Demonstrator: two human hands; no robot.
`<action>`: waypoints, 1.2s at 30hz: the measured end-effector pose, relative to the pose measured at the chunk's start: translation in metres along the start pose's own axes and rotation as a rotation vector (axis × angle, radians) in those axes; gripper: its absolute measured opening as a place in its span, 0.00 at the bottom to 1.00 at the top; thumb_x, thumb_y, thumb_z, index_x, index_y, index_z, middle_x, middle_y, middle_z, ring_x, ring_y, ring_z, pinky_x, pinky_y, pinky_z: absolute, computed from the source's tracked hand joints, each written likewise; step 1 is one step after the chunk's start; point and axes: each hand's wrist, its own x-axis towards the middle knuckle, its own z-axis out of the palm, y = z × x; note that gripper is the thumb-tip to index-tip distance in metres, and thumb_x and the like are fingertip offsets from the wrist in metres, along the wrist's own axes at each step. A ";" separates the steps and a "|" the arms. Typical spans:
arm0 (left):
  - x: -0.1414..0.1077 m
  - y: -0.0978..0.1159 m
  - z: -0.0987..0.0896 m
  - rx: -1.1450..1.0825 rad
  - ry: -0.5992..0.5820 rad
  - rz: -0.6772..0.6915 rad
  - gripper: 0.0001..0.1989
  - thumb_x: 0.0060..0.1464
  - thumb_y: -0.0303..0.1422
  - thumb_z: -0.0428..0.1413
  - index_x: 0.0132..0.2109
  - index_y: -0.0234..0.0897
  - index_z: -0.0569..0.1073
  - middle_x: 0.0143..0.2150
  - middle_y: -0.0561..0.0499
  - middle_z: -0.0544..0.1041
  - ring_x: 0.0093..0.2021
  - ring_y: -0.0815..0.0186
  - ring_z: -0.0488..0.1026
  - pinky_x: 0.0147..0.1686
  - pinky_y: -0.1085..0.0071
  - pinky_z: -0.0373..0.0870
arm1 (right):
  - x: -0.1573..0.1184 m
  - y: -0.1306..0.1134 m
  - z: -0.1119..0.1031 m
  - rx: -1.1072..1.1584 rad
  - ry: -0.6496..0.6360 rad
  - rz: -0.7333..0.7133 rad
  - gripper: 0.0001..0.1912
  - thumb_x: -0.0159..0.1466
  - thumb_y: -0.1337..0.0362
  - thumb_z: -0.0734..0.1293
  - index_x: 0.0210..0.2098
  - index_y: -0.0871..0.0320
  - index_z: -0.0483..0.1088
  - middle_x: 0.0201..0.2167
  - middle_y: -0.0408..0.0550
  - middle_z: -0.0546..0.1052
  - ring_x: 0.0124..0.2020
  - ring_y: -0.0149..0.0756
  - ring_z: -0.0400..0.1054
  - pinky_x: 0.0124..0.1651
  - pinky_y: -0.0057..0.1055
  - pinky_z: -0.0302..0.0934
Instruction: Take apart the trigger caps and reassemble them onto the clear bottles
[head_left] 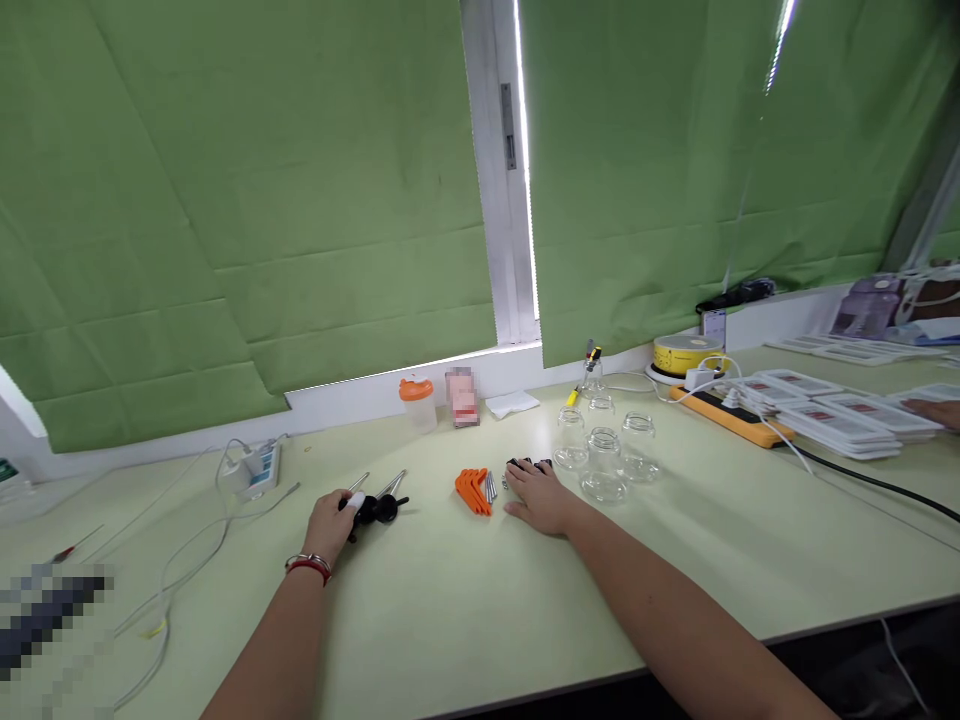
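Note:
My left hand (330, 524) is closed at the edge of a group of black-headed pieces with thin metal rods (385, 509). Its thumb and fingers curl round the nearest one, and the rods point away from me. My right hand (541, 500) lies palm down with fingers stretched over small black pieces (529, 465), which it partly hides. Between the hands is a row of orange angled pieces (472, 491), with short silver rods (490, 486) right beside them. Clear glass jars (603, 466) stand upright just right of my right hand.
An orange-lidded cup (418, 404), a small pink box (463, 397) and a folded tissue (512, 403) line the back. White power strip (259, 470) and cables lie left. An orange power strip (731, 415), stacked white trays (836, 425) and another person's hand (934, 411) are right.

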 end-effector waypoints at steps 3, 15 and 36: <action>-0.003 0.006 0.007 -0.015 0.017 -0.036 0.19 0.51 0.40 0.45 0.44 0.35 0.72 0.48 0.41 0.74 0.48 0.54 0.70 0.45 0.65 0.67 | 0.001 0.001 0.001 0.002 -0.004 -0.002 0.35 0.66 0.47 0.53 0.66 0.60 0.49 0.68 0.55 0.50 0.68 0.50 0.37 0.65 0.55 0.32; -0.008 0.024 0.015 0.013 -0.010 -0.084 0.21 0.51 0.35 0.45 0.50 0.35 0.69 0.56 0.38 0.69 0.53 0.52 0.68 0.47 0.62 0.66 | 0.003 0.004 0.005 0.003 0.012 -0.010 0.36 0.65 0.47 0.52 0.66 0.61 0.49 0.68 0.55 0.50 0.68 0.51 0.37 0.65 0.54 0.33; -0.033 0.070 -0.002 0.205 -0.004 0.258 0.23 0.57 0.37 0.43 0.57 0.35 0.65 0.61 0.39 0.65 0.61 0.51 0.60 0.60 0.48 0.44 | 0.003 0.003 0.003 0.020 0.014 -0.008 0.35 0.65 0.47 0.53 0.66 0.60 0.50 0.67 0.56 0.50 0.68 0.51 0.38 0.65 0.55 0.33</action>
